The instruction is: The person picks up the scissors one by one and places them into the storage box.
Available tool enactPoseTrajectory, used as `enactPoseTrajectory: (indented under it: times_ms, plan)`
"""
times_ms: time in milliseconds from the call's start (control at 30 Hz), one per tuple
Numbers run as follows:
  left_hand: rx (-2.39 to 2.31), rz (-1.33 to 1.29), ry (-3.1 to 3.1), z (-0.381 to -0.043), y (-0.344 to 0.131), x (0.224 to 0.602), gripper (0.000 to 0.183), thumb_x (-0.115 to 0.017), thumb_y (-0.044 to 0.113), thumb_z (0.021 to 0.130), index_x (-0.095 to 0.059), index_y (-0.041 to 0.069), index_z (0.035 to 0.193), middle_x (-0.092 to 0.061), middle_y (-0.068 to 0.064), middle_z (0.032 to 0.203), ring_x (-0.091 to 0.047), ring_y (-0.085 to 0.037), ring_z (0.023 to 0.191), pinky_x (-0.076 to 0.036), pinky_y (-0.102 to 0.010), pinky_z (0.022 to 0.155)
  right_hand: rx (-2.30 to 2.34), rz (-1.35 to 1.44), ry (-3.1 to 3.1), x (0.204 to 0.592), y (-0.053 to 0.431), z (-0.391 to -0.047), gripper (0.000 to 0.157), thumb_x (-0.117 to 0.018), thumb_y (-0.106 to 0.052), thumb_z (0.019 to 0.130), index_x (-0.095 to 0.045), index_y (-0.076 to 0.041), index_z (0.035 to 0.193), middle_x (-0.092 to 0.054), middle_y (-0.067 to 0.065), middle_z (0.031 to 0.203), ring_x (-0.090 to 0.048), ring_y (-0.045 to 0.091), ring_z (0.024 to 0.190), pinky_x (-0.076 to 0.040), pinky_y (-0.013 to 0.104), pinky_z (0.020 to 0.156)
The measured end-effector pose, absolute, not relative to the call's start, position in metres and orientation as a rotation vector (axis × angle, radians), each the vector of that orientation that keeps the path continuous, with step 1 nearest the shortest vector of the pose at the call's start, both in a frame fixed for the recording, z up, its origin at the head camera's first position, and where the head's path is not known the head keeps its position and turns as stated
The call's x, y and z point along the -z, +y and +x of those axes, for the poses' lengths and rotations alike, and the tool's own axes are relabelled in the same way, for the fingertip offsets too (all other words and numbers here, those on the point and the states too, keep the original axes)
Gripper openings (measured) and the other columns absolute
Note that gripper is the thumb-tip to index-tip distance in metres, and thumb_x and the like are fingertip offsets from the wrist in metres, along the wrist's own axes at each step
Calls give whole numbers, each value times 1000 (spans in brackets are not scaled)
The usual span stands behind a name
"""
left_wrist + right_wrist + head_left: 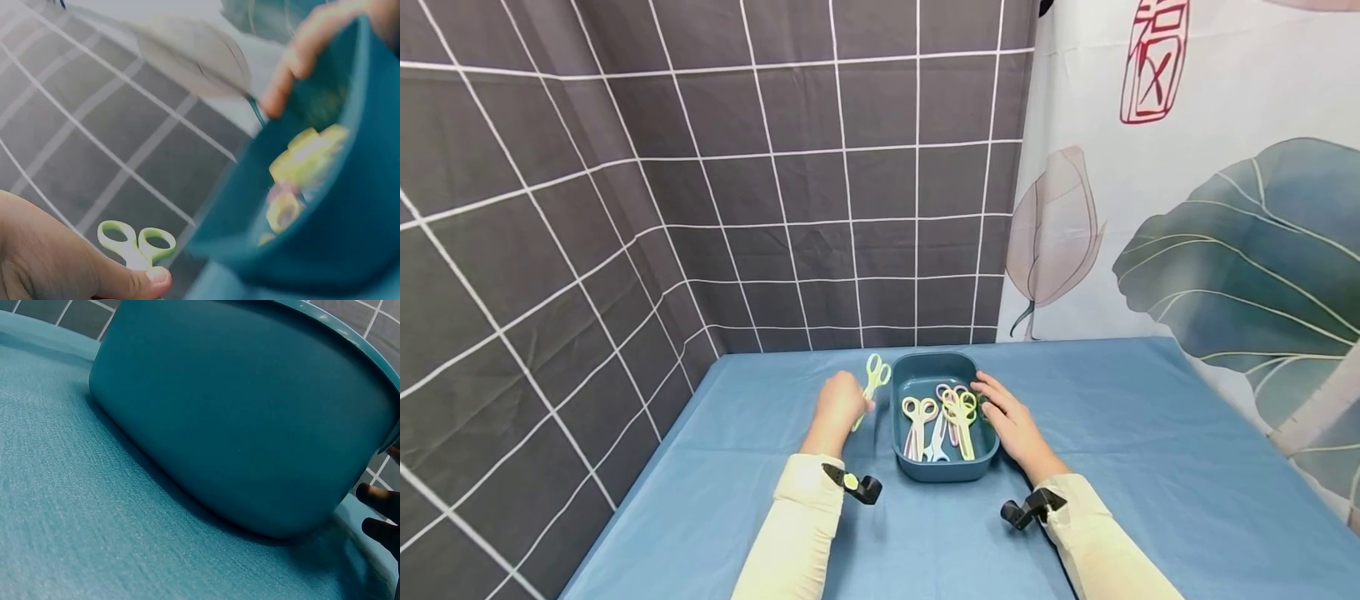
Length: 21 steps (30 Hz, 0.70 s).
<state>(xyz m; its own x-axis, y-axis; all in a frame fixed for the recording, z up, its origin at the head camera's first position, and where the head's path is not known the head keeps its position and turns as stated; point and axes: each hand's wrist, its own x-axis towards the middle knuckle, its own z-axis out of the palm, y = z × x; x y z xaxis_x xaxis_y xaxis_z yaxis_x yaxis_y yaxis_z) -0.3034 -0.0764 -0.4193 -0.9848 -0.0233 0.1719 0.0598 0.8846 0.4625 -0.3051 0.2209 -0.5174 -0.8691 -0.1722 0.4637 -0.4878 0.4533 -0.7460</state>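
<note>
My left hand [841, 407] grips a pair of pale yellow-green scissors [876, 377], just left of a dark teal plastic bin [904, 472]. Their finger loops point up past the hand, also in the left wrist view, where the thumb [157, 275] lies against the scissors. On the bin's right side, my right hand [1013, 423] rests with its fingers extended at the rim. Inside the bin lie several scissors: a pair with cream loops [919, 410] at left, a yellow-green pair [959, 408] at right, and light blue and purple ones between them.
A blue cloth [1120, 417] covers the table under the bin. Behind stand a dark grey curtain [880, 192] with white grid lines and a white curtain [1075, 92] with leaf prints. Each wrist wears a small black camera [869, 490].
</note>
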Motion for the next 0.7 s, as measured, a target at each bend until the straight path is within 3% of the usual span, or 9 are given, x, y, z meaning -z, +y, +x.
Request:
enactPoseTrajectory:
  times_ms: [133,267,400,700]
  plan:
    - [933,-95,-2817,-294,-64,396,24,-86,15,78,-70,6,63,-63,-1,57,-57,-17,55,-48,-30,53,-1379,578,-2384,518,219,-306,39,-46,-6,105,-56,-3,143,-38,12,160,-32,39,147,-26,63,115]
    - [1146,-164,-2816,-291,-47,386,16,-83,12,83,-74,3,73,-67,-4,62,-58,-11,49,-47,-24,49,-1394,581,-2383,518,218,-306,39,-46,-6,105,-55,-2,143,-38,13,160,-31,39,147,-26,63,115]
    - [1269,-194,-2860,-293,-31,391,12,-79,8,87,-76,1,78,-72,-10,70,-64,-12,49,-51,-23,50,-1396,579,-2385,518,219,-306,39,-46,-5,105,-55,-2,143,-38,13,160,-31,40,147,-26,64,115]
    - [1098,-59,-3054,-300,3,416,21,-75,8,91,-68,4,71,-66,-6,67,-68,-14,52,-53,-23,54,-1385,584,-2367,521,224,-308,39,-46,-6,105,-56,-3,142,-38,13,160,-32,40,147,-27,64,114]
